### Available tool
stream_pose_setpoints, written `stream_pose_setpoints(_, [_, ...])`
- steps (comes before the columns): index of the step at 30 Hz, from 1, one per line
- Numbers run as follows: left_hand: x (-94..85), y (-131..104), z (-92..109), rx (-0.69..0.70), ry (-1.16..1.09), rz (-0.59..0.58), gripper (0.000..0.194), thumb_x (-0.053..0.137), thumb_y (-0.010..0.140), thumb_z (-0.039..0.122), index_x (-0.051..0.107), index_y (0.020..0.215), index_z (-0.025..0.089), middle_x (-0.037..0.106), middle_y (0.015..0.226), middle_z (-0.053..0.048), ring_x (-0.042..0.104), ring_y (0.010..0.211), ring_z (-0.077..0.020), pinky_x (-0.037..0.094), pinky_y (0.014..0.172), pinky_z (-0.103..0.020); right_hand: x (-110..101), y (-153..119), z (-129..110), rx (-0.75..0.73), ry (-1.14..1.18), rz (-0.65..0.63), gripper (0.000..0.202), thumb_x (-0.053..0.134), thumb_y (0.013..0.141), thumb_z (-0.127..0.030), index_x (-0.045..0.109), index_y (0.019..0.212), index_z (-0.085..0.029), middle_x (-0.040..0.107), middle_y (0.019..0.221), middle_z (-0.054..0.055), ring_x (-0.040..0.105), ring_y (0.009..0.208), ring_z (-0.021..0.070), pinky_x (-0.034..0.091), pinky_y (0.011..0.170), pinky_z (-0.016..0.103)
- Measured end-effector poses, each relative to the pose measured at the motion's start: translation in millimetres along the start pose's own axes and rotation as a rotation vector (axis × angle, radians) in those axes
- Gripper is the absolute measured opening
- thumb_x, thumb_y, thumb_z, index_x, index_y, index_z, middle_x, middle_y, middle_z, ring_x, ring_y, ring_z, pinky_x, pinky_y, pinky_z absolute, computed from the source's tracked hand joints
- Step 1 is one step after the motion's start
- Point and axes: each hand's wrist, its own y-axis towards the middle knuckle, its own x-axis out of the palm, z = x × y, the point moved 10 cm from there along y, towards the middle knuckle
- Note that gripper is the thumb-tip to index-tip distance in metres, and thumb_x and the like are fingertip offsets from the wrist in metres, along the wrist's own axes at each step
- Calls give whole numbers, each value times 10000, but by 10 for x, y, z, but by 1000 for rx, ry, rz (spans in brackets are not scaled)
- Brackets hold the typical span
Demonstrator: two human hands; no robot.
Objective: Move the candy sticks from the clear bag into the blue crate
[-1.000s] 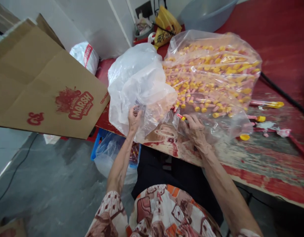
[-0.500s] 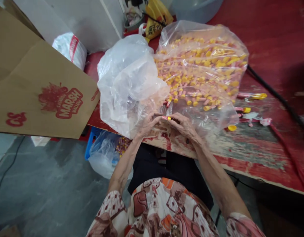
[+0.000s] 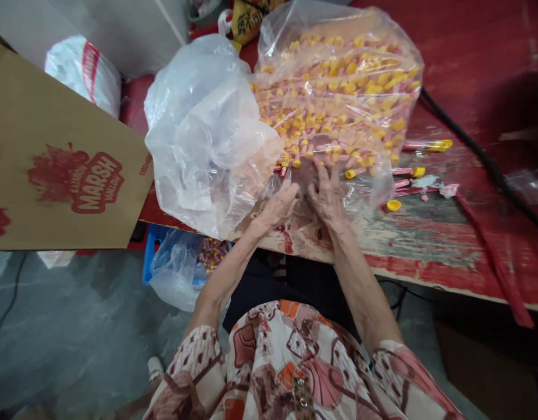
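Note:
Many small pink tubes with yellow caps fill a clear plastic bag point(image 3: 338, 93) lying on the red, worn table. At the bag's near opening is my right hand point(image 3: 327, 195), its fingers apart and reaching to the tubes. My left hand point(image 3: 280, 204) is beside it, fingers bent near a few small red and white pieces point(image 3: 280, 171); whether anything is between those fingers is hidden. A crumpled whitish plastic bag point(image 3: 203, 128) lies to the left, its edge by my left wrist.
A cardboard box point(image 3: 63, 157) stands at the left. Below the table edge, a blue basket point(image 3: 151, 251) holds a bag of wrapped pieces. A black cable point(image 3: 482, 149), loose tubes and a yellow cap point(image 3: 394, 205) lie at the right.
The red and yellow tube held between both hands no longer shows there. My hands have moved apart and forward to the bag's opening, and the right fingers have spread. The view has shifted.

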Motion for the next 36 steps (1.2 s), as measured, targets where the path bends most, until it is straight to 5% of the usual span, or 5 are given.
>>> stream_pose_setpoints(6, [-284,-139,-173,-66,-145,121,130,636,1019,169,636,1134,232,672,1094,-43,664,917,-186,577,947,-342,130,56,-50,23,-94,-36,725,472,1023,-233,439,1746,-199,521,1663,236,639,1329,400,599,1017,501])
stream_pose_setpoints(14, [7,-191,37,-40,105,-29,100,618,1034,196,642,1127,222,665,1184,-92,671,856,-210,510,701,-312,79,57,-38,-11,-113,-31,606,430,1040,-204,591,1624,-181,518,1686,231,565,1414,391,545,1111,551])
stream_pose_setpoints(20, [-199,-298,107,-29,0,197,154,574,1039,147,656,1139,231,696,1134,-70,707,970,-209,557,880,-327,63,71,-44,-12,-96,3,483,405,1071,-229,678,1466,-184,640,1422,231,640,1233,365,564,1003,493])
stream_pose_setpoints(28, [-148,-315,256,9,1,178,350,550,950,51,691,1199,254,732,1136,-83,728,1091,-257,586,965,-390,20,40,10,-46,-114,68,486,438,1045,-227,632,1489,-185,654,1306,205,649,1134,347,562,899,437])
stream_pose_setpoints(36, [-17,-380,216,-26,7,200,271,556,927,23,666,1028,249,730,1048,-110,754,1037,-308,626,926,-462,5,240,-40,4,-130,87,325,440,1104,-382,684,1186,-184,699,1196,191,611,869,282,471,726,376])
